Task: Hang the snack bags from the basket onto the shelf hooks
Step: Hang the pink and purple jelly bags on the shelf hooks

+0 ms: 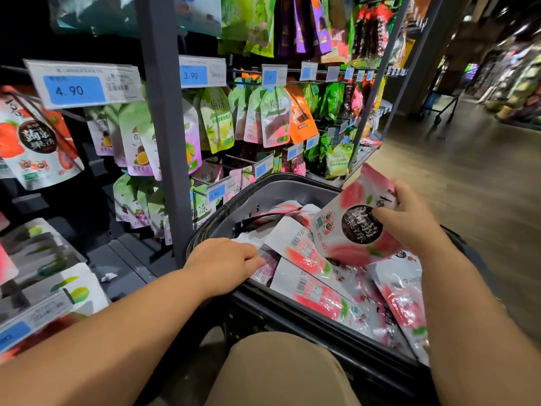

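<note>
Far left on the shelf rail, one price tag reads 4.90, a second tag 3.90. Left hand: fingers on bags piled in the basket, grip unclear. Right hand pinches a pink snack bag above that pile.

Large blue price tag, left shelf: "4.90". Middle price tag: "3.90". Lower price tag: "3.90". Green pouches: "梅冻". Purple pouch: "果浆果冻". Pink snack bag: "蒟蒻果冻", "40". Strawberry bag hanging far left: "蒟蒻果冻". Smaller print is unreadable.
</note>
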The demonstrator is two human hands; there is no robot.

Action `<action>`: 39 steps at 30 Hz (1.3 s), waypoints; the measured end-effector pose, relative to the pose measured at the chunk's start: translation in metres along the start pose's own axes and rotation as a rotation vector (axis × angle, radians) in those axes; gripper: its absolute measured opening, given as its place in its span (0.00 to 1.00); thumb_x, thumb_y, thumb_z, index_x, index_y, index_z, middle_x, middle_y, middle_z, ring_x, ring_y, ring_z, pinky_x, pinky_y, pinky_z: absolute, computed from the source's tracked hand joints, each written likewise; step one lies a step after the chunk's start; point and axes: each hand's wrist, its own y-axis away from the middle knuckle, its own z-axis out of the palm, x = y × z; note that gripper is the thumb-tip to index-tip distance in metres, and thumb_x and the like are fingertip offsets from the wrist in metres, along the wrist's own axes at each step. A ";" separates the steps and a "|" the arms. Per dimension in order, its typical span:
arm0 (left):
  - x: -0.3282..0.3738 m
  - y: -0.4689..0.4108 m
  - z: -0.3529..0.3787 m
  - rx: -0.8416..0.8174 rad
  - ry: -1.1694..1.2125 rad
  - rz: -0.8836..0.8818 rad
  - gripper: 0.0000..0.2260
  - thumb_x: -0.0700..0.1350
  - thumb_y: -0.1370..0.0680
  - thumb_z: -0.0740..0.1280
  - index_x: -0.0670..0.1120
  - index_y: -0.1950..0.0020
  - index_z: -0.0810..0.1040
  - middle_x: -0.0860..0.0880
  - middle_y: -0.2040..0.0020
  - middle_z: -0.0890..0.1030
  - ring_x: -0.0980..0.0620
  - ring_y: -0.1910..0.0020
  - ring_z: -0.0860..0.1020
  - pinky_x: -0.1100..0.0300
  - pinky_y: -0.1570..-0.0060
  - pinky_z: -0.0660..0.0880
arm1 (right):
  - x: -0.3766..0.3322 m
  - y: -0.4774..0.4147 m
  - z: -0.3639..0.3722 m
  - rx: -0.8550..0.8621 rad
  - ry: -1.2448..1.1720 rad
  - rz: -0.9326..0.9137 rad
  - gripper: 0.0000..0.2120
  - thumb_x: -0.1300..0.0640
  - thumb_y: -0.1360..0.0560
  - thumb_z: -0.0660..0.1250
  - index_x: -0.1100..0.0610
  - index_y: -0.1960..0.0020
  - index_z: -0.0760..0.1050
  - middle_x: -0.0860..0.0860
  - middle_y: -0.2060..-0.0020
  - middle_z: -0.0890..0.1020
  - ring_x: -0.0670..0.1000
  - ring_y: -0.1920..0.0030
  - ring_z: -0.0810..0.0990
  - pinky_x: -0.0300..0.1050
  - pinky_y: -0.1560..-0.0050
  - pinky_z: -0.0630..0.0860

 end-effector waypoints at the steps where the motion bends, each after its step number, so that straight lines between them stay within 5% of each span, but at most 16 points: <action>1: 0.000 0.000 0.000 0.002 -0.007 0.003 0.20 0.63 0.19 0.53 0.51 0.61 0.68 0.52 0.67 0.68 0.48 0.57 0.69 0.54 0.64 0.60 | 0.001 0.000 -0.001 -0.034 -0.045 0.015 0.14 0.64 0.23 0.67 0.51 0.41 0.70 0.50 0.56 0.78 0.59 0.49 0.80 0.60 0.49 0.80; 4: 0.000 0.000 0.001 -0.007 0.001 -0.005 0.20 0.64 0.19 0.54 0.51 0.59 0.71 0.53 0.67 0.69 0.48 0.57 0.69 0.55 0.62 0.62 | 0.002 0.002 0.002 -0.069 -0.149 0.007 0.14 0.62 0.23 0.69 0.47 0.43 0.72 0.43 0.53 0.80 0.48 0.51 0.81 0.49 0.53 0.80; 12: 0.005 -0.001 -0.006 -0.012 0.245 -0.102 0.18 0.69 0.28 0.65 0.57 0.53 0.69 0.59 0.58 0.76 0.56 0.56 0.74 0.61 0.62 0.66 | -0.012 0.005 0.009 -0.024 -0.434 -0.088 0.16 0.71 0.30 0.74 0.50 0.56 0.77 0.44 0.67 0.84 0.46 0.62 0.84 0.38 0.68 0.80; 18: 0.024 -0.006 -0.017 0.196 0.842 -0.065 0.44 0.62 0.45 0.81 0.59 0.34 0.64 0.58 0.40 0.74 0.56 0.42 0.75 0.56 0.40 0.73 | -0.032 0.016 0.027 -0.115 -0.511 -0.184 0.17 0.72 0.33 0.75 0.52 0.57 0.79 0.45 0.66 0.85 0.45 0.61 0.85 0.41 0.62 0.83; 22: 0.036 -0.011 -0.032 0.156 0.843 -0.045 0.32 0.53 0.42 0.84 0.56 0.42 0.74 0.57 0.48 0.82 0.56 0.47 0.80 0.57 0.44 0.76 | -0.038 0.020 0.040 -0.156 -0.497 -0.225 0.13 0.73 0.35 0.76 0.62 0.54 0.79 0.53 0.62 0.84 0.53 0.57 0.84 0.54 0.52 0.83; 27: 0.035 -0.014 -0.034 -0.028 0.862 -0.050 0.28 0.53 0.47 0.84 0.50 0.50 0.83 0.53 0.60 0.86 0.55 0.62 0.82 0.56 0.58 0.80 | -0.036 0.019 0.049 -0.119 -0.555 -0.255 0.13 0.70 0.34 0.77 0.57 0.59 0.77 0.52 0.64 0.84 0.53 0.60 0.83 0.53 0.57 0.82; 30: 0.034 -0.012 -0.028 0.039 0.858 -0.098 0.17 0.46 0.40 0.84 0.47 0.57 0.82 0.54 0.67 0.83 0.59 0.71 0.77 0.64 0.69 0.72 | -0.028 0.009 0.047 -0.091 -0.590 -0.219 0.08 0.62 0.30 0.75 0.55 0.56 0.77 0.50 0.64 0.84 0.49 0.62 0.83 0.46 0.61 0.81; 33: 0.023 -0.007 -0.020 0.156 0.958 -0.156 0.14 0.43 0.38 0.83 0.48 0.68 0.78 0.58 0.75 0.79 0.64 0.75 0.75 0.70 0.72 0.68 | -0.003 -0.010 0.039 -0.067 -0.628 -0.129 0.08 0.49 0.25 0.68 0.53 0.52 0.76 0.46 0.60 0.83 0.46 0.59 0.82 0.44 0.55 0.78; 36: 0.013 -0.007 -0.014 0.314 1.168 -0.246 0.18 0.45 0.41 0.84 0.48 0.72 0.74 0.56 0.78 0.76 0.60 0.78 0.72 0.62 0.71 0.67 | 0.039 -0.028 0.037 -0.049 -0.252 -0.042 0.02 0.53 0.23 0.71 0.49 0.53 0.77 0.47 0.56 0.84 0.51 0.52 0.82 0.49 0.46 0.76; 39: 0.008 -0.011 -0.008 0.370 1.242 -0.277 0.14 0.49 0.42 0.82 0.48 0.73 0.77 0.56 0.77 0.76 0.58 0.77 0.72 0.60 0.65 0.68 | 0.071 -0.030 0.036 -0.268 0.169 0.026 0.13 0.53 0.29 0.77 0.46 0.47 0.79 0.43 0.45 0.79 0.48 0.41 0.77 0.41 0.42 0.69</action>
